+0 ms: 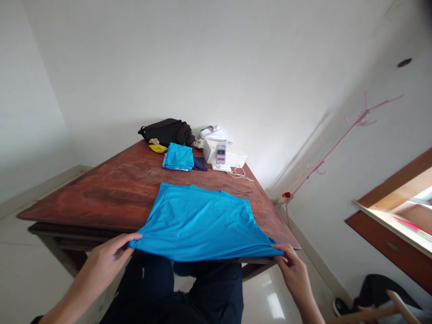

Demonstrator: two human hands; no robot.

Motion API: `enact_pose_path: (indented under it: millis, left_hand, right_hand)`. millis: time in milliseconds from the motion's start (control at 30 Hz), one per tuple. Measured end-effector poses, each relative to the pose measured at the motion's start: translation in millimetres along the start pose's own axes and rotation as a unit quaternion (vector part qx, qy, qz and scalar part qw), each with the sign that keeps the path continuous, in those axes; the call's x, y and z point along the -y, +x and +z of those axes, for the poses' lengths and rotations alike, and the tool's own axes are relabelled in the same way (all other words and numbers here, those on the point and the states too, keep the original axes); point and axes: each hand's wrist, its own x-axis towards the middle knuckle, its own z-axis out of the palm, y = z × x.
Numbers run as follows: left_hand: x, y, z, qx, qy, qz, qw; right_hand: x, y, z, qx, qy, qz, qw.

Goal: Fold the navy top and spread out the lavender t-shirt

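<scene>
A bright blue shirt (205, 220) lies spread over the front part of the wooden table, its near edge hanging at the table's front edge. My left hand (113, 254) pinches the shirt's near left corner between thumb and fingers. At the near right corner, my right hand (290, 265) grips the cloth the same way. The near edge is stretched between both hands, with light wrinkles across the fabric. Farther back sits a stack of folded blue clothes (178, 156), with a dark navy folded cloth (200, 164) beside it.
The reddish-brown table (111, 193) holds a black bag (165, 131), a yellow item (158, 148), a white box (236, 159), a phone (220, 154) on a stand, and a white cable (241, 173) at the back. A pink coat rack (332, 150) leans at the right.
</scene>
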Motion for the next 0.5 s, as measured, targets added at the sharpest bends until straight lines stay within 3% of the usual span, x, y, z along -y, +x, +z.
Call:
enact_pose_path:
  millis: [200, 367, 500]
  left_hand:
    - [-35.4, 18.3, -22.8, -0.082, 0.009, 0.039, 0.996]
    - [-71.9, 36.1, -22.5, -0.108, -0.137, -0.05, 0.983]
    - [-80.2, 57.9, -18.8, -0.247, -0.106, -0.058, 0.961]
  right_hand:
    - [27.4, 0.7, -1.1, -0.054, 0.029, -0.03, 0.998]
    - [51.3, 9.4, -3.2, -0.092, 0.056, -0.016, 0.994]
    - [67.1, 26.2, -1.2, -0.218, 0.031, -0.03, 0.975]
